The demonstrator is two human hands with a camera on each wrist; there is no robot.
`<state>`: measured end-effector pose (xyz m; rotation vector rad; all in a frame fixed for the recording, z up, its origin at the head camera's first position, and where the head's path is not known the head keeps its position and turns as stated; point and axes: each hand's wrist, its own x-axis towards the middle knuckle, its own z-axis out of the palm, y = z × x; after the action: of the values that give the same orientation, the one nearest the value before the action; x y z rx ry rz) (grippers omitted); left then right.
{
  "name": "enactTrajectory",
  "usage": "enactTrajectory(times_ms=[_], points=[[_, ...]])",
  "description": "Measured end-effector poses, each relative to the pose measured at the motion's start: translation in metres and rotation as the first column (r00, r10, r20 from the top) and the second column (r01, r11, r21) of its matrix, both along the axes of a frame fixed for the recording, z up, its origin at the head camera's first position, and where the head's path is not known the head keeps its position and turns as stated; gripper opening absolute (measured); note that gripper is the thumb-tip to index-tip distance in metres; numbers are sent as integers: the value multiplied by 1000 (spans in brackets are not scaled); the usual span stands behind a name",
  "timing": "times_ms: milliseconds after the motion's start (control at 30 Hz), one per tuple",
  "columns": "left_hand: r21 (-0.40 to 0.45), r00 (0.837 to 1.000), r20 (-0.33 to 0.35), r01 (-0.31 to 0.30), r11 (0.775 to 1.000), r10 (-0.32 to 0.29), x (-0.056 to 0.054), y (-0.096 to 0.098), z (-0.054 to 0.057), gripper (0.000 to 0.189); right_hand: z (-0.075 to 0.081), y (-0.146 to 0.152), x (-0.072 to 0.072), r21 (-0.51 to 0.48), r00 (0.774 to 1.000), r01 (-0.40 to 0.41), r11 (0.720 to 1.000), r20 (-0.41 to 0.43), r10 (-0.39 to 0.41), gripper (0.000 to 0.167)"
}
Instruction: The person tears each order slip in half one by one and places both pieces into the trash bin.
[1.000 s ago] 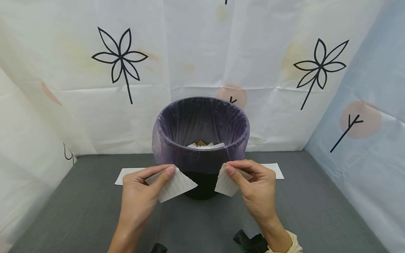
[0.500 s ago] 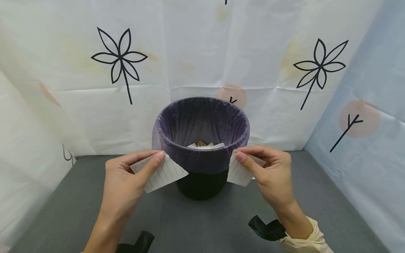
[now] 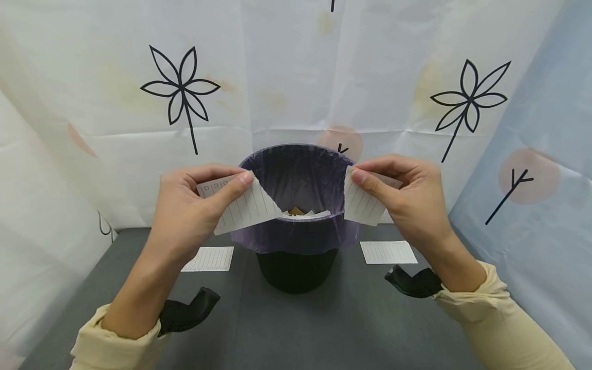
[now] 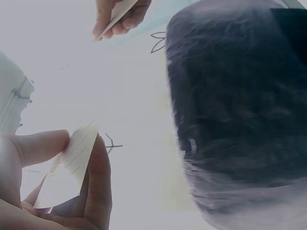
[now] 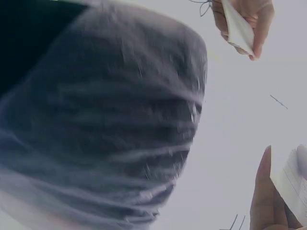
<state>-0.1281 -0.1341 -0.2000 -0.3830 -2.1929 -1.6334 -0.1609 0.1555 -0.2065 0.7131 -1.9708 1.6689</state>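
Note:
In the head view my left hand (image 3: 187, 208) pinches a torn piece of lined paper (image 3: 245, 208) between thumb and fingers; its right edge is ragged. My right hand (image 3: 416, 203) pinches a smaller torn lined piece (image 3: 363, 203), ragged on its left side. The two pieces are apart and overlap either side of a black bin (image 3: 296, 272) with a purple liner (image 3: 296, 239). White scraps (image 3: 307, 214) and a brown bit show inside. In the left wrist view the paper (image 4: 72, 165) stands between thumb and fingers, beside the liner (image 4: 240, 96).
On the grey table (image 3: 296, 334), one lined slip (image 3: 215, 258) lies left of the bin and another lined slip (image 3: 388, 252) lies right of it. A white cloth with drawn flowers (image 3: 287, 77) hangs behind. Dark wrist mounts (image 3: 189, 311) stick out from both wrists.
Both hands have risen and moved farther forward with their paper pieces, from in front of the bin up to its rim height in view. The gap between the pieces has widened.

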Motion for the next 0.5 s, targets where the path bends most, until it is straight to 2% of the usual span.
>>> enactTrajectory(times_ms=[167,500], points=[[8,999,31,40,999,-40,-15,4,17,29,15,1,-16,79,1000,22,997,1,-22,7],[40,993,94,66,997,-70,-51,12,41,29,48,-6,-46,74,996,-39,996,79,33,9]])
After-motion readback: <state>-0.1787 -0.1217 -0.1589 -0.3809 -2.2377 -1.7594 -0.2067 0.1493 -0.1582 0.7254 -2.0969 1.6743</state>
